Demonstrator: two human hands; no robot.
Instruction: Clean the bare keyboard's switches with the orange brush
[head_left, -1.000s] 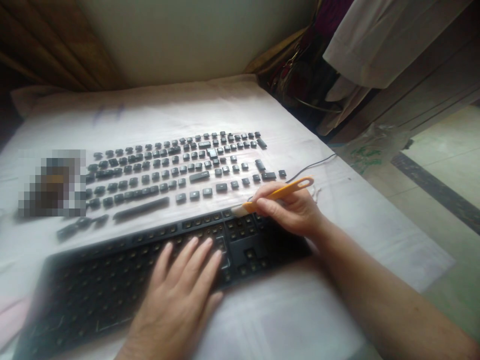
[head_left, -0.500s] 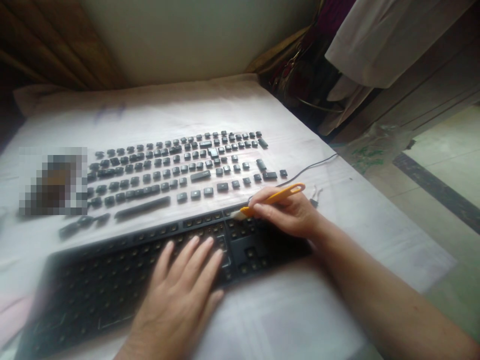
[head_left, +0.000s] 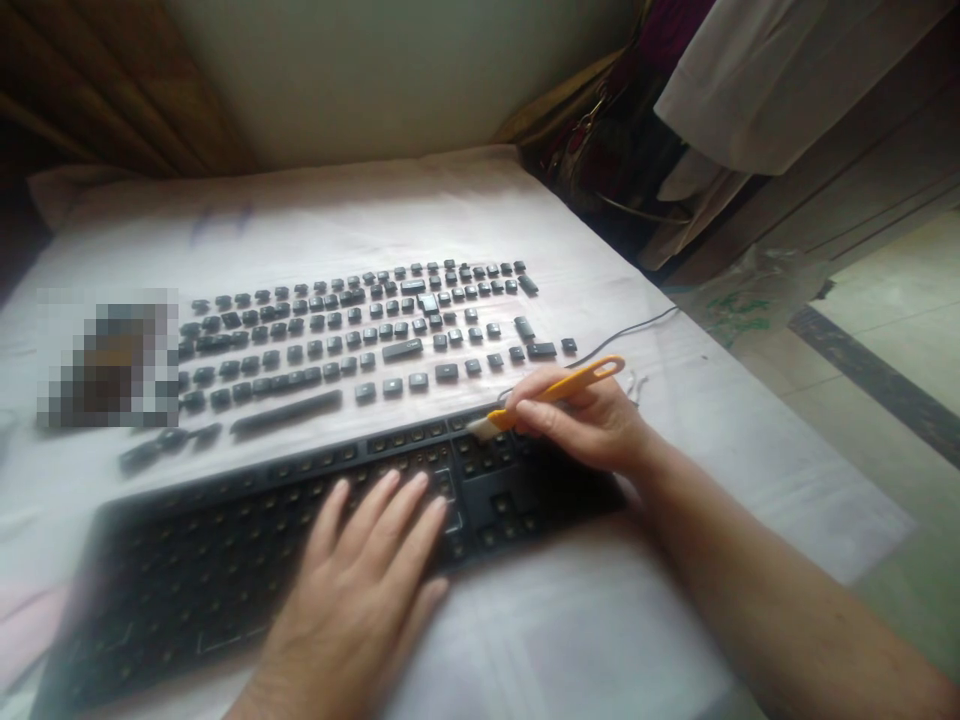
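A black keyboard [head_left: 225, 540] with its keycaps off lies at a slant across the near part of the table. My left hand [head_left: 367, 570] rests flat on its middle, fingers spread. My right hand [head_left: 577, 420] is closed around a brush [head_left: 555, 388] with an orange handle. The pale bristles touch the keyboard near its top edge, right of the middle. Beyond the keyboard, loose black keycaps [head_left: 446, 372] lie in rows, with a long space bar [head_left: 286, 413] at the near left. My right hand hides part of the keyboard's right end.
A white cloth covers the table [head_left: 360, 220]. A black cable [head_left: 630, 328] runs off its right edge. At the left is a pixelated patch [head_left: 109, 355]. Clothes [head_left: 772, 90] hang at the upper right, above a clear plastic bag [head_left: 750, 300] beside the table.
My right hand and the brush have shifted slightly to the right, and the bristles sit a little lower on the keyboard. My left hand stays put.
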